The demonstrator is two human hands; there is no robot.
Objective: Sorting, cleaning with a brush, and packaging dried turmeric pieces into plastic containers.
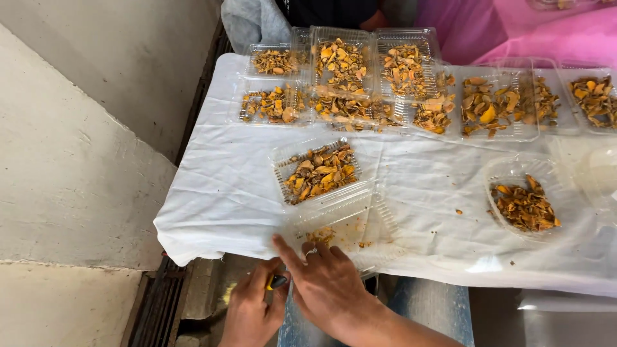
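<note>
White cloth (218, 193) edge, hands (324, 283) beside clamshell tray (347, 222)

White cloth (225, 186) over desk: matt, creased, faintly stained. Clamshell boxes (334, 222): clear thin plastic, glossy, ribbed. Clear plastic bag (514, 172) at right: shiny, crinkled. Dried orange-brown slices (319, 172): rough, dull, brittle-looking. Wall (83, 160) at left: rough grey plaster, matt. Pink cloth (514, 29) at back: smooth, soft sheen. Ring (310, 252) on right hand (324, 286): bright metal.
</note>
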